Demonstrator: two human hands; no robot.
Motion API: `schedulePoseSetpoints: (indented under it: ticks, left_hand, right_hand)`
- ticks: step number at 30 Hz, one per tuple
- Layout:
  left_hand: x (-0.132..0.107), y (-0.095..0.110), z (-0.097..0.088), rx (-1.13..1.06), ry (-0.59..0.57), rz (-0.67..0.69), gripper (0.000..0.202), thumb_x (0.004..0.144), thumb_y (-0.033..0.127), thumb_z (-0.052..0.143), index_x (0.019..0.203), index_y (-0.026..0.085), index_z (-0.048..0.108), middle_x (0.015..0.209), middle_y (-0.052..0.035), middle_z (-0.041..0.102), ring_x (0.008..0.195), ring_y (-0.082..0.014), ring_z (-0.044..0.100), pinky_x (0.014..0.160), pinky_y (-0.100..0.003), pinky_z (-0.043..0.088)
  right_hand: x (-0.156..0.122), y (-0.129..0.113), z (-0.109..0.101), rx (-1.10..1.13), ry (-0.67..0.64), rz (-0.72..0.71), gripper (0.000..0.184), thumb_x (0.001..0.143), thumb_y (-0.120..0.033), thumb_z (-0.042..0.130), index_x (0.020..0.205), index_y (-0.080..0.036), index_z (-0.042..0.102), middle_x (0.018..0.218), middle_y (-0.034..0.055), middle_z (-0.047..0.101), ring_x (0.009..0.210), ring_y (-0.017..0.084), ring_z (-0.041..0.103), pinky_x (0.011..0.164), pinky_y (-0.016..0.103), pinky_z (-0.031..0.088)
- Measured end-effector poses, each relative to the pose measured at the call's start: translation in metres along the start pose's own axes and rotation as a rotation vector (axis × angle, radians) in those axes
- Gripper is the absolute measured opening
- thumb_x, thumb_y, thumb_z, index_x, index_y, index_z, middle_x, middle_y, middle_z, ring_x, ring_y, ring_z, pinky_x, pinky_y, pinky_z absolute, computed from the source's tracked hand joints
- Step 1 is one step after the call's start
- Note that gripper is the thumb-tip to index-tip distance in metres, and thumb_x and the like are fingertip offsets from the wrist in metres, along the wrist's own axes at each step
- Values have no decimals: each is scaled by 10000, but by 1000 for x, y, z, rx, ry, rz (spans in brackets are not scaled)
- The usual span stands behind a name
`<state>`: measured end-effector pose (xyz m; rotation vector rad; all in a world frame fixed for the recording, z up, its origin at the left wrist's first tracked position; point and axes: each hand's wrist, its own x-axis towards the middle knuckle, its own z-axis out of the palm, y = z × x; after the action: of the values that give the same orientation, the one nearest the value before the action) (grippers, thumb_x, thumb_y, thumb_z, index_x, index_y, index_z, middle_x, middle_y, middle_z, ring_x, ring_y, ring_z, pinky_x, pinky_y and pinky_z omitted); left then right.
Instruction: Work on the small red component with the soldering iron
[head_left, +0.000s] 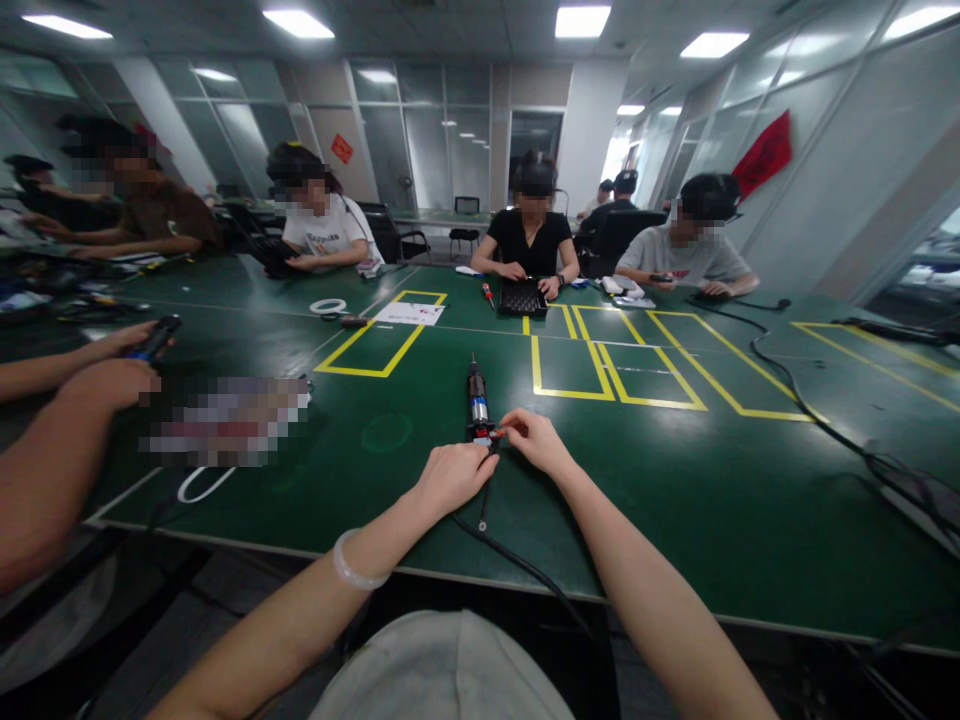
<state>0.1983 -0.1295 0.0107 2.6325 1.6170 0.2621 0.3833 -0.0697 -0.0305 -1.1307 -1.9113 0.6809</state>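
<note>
An electric screwdriver [478, 402] with a dark body, a blue and silver band and a thin bit lies on the green table [450, 570], its bit pointing away from me. My left hand [456, 474] is closed around its rear end. Beside it, my right hand [534, 440] pinches at a small orange-red part on the tool's rear right side; the exact piece between the fingertips is too small to make out. A black cable [517, 562] runs from beneath my left hand over the near table edge. A short cord with a small ring end [482, 525] hangs close by.
Yellow tape rectangles [574, 395] mark the table. A co-worker's hands [120, 370] hold a dark tool at left, near a blurred item [232, 420]. Across sit several people, one with a black tray [523, 298]. A black cable [780, 370] crosses the right side.
</note>
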Motion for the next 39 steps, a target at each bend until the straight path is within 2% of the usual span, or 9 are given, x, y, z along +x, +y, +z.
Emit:
schedulePoseSetpoints:
  ticks: [5, 7, 10, 14, 17, 20, 25, 31, 39]
  left_hand:
    - [1, -6, -1, -82, 105, -104, 447, 918, 529, 355, 750, 207, 615, 752, -40, 658, 707, -198, 626, 650, -285, 424]
    - [8, -10, -2, -124, 208, -113, 377, 913, 510, 386, 840, 217, 611, 823, -38, 651, 776, -198, 617, 667, -285, 434]
    - [26, -17, -1, -171, 306, 18, 298, 884, 455, 479, 1025, 218, 593, 1083, -69, 631, 1008, -213, 578, 816, -317, 454]
    - [51, -24, 8, -174, 177, 217, 273, 872, 417, 514, 1035, 227, 622, 1252, -55, 590, 1211, -227, 487, 1061, -403, 325]
    - [59, -27, 16, -154, 68, 189, 282, 920, 388, 421, 965, 249, 662, 1161, -14, 652, 1290, -230, 428, 1108, -446, 252]
    - [56, -29, 15, -138, 72, 167, 340, 939, 370, 366, 931, 249, 684, 1124, -5, 671, 1325, -217, 392, 1117, -403, 252]
    - [42, -43, 1, -130, 53, 215, 390, 947, 357, 324, 914, 254, 699, 1098, 16, 677, 1205, -152, 504, 1158, -312, 186]
    - [22, -98, -8, -136, 34, 90, 402, 930, 427, 341, 983, 262, 704, 1217, 9, 638, 1306, -199, 413, 1151, -351, 215]
    - [-2, -215, -15, -67, -85, -103, 487, 894, 514, 338, 1151, 235, 644, 1362, -36, 545, 1391, -248, 281, 1142, -426, 210]
  right_hand:
    - [-1, -2, 0, 10, 7, -9, 194, 757, -107, 452, 860, -178, 601, 760, -2, 662, 611, 116, 552, 618, 230, 416]
    - [-1, -3, 1, 14, 4, -17, 195, 752, -102, 442, 844, -182, 594, 760, -5, 657, 599, 114, 543, 617, 229, 412]
    - [-1, -2, 1, 24, -2, -20, 197, 745, -95, 431, 826, -186, 585, 734, -13, 637, 588, 114, 535, 614, 228, 411]
    - [0, 1, 3, 58, -8, -19, 184, 743, -96, 420, 812, -186, 564, 714, -18, 620, 610, 119, 548, 630, 230, 422]
    - [0, 3, 3, 87, -12, -3, 193, 748, -101, 414, 837, -185, 564, 708, -20, 618, 603, 118, 550, 628, 231, 429]
    - [-1, 3, 3, 90, -5, 17, 199, 756, -112, 418, 855, -187, 574, 710, -18, 619, 596, 119, 550, 626, 235, 435]
    - [-1, 0, 1, 96, 2, 28, 188, 767, -123, 435, 856, -188, 588, 795, 3, 649, 636, 123, 570, 651, 244, 451]
    - [-1, 0, 0, 57, 7, 23, 183, 788, -138, 449, 867, -187, 607, 787, 3, 648, 630, 122, 563, 648, 243, 444]
    - [-1, -3, 0, 26, -5, 19, 182, 788, -133, 461, 844, -182, 627, 749, 1, 641, 629, 125, 555, 640, 238, 425]
